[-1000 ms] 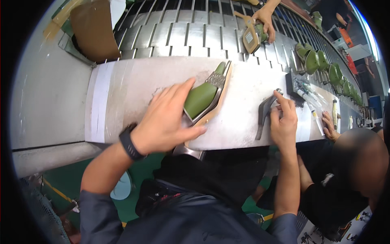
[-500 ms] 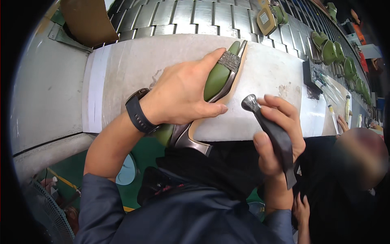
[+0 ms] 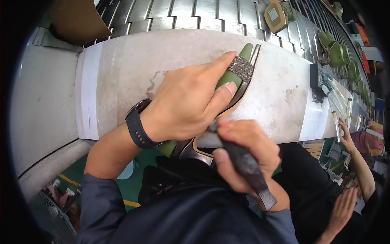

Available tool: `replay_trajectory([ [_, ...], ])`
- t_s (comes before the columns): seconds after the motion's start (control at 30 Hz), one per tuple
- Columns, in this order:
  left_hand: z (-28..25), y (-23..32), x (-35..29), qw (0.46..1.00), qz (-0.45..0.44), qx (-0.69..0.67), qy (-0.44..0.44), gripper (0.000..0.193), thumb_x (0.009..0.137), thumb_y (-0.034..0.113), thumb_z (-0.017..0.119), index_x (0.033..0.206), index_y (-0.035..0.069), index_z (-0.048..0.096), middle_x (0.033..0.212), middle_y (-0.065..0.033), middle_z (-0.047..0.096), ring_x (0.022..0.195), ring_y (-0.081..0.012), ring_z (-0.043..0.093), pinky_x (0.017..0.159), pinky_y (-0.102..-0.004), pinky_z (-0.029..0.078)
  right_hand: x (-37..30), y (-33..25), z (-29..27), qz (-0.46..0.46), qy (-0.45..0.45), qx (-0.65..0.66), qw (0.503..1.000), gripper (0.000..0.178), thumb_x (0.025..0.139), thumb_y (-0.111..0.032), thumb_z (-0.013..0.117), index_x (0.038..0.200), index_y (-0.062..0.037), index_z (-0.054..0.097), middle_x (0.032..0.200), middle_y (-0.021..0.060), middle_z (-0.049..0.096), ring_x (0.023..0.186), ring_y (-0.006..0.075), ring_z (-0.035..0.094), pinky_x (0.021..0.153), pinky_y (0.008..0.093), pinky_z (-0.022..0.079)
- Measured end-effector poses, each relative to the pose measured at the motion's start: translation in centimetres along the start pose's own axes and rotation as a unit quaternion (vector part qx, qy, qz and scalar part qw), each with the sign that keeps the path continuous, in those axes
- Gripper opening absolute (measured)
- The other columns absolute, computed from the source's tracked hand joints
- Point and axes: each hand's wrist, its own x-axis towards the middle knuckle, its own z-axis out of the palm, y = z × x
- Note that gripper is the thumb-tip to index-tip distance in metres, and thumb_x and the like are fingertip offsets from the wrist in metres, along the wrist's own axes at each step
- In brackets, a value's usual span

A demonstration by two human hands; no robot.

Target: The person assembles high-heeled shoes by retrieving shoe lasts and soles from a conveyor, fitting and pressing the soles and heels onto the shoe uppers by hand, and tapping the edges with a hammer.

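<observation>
A high-heeled sandal (image 3: 242,68) with a glittery grey band and metallic dark trim sits on a green shoe last (image 3: 246,51), tilted on its side with the toe pointing away. My left hand (image 3: 183,97) is wrapped over its middle, thumb near the band, hiding much of the upper. The metallic heel (image 3: 194,154) hangs past the bench's near edge, close to my body. In my right hand (image 3: 254,148) is a dark metal shoemaker's hammer (image 3: 243,164), fingers closed round it. Its round head is at the sole's edge by the arch, slightly blurred; contact is hard to judge.
The pale bench (image 3: 280,93) lies under the work, with a slatted metal conveyor (image 3: 207,20) beyond. More green shoe lasts (image 3: 336,55) stand at far right, near a dark box (image 3: 315,77) and glue tubes (image 3: 334,95). A co-worker's hand (image 3: 347,140) reaches in at right.
My right hand has brought the hammer left and down to the sole's edge. My left thumb has shifted up toward the band. The co-worker at right has leaned out of the way.
</observation>
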Motion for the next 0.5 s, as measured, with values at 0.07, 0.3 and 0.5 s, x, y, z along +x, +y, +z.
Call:
replay_trajectory([
  [0.07,-0.2,0.4,0.0,1.000,-0.007,0.009,0.002,0.053,0.105,0.022,0.057,0.150,-0.004,0.049,0.110,-0.0281,0.072,0.100,-0.0440,0.071,0.087,-0.0436,0.055,-0.4,-0.8,0.8,0.012,-0.023,0.032,0.999,0.033,0.074,0.001,0.082,0.106,0.0042,0.072,0.101,0.0186,0.075,0.097,0.0327,0.076,0.088,0.0384,0.061],
  [0.3,-0.2,-0.3,0.0,0.997,-0.014,0.069,-0.004,0.063,0.103,0.032,0.061,0.151,-0.006,0.046,0.113,-0.0302,0.071,0.103,-0.0457,0.071,0.088,-0.0448,0.055,1.3,-0.6,-3.4,0.111,0.002,0.115,0.987,0.030,0.089,0.000,0.076,0.117,0.0046,0.068,0.118,0.0230,0.075,0.111,0.0272,0.074,0.097,0.0361,0.057],
  [0.5,0.0,0.6,0.6,0.997,0.025,0.070,-0.006,0.086,0.075,0.024,0.089,0.146,-0.004,0.050,0.109,-0.0270,0.070,0.098,-0.0473,0.069,0.086,-0.0466,0.056,5.4,-0.7,-6.2,0.201,0.036,0.115,0.972,0.024,0.093,0.003,0.072,0.116,0.0054,0.067,0.110,0.0170,0.077,0.091,0.0099,0.069,0.084,0.0249,0.054],
])
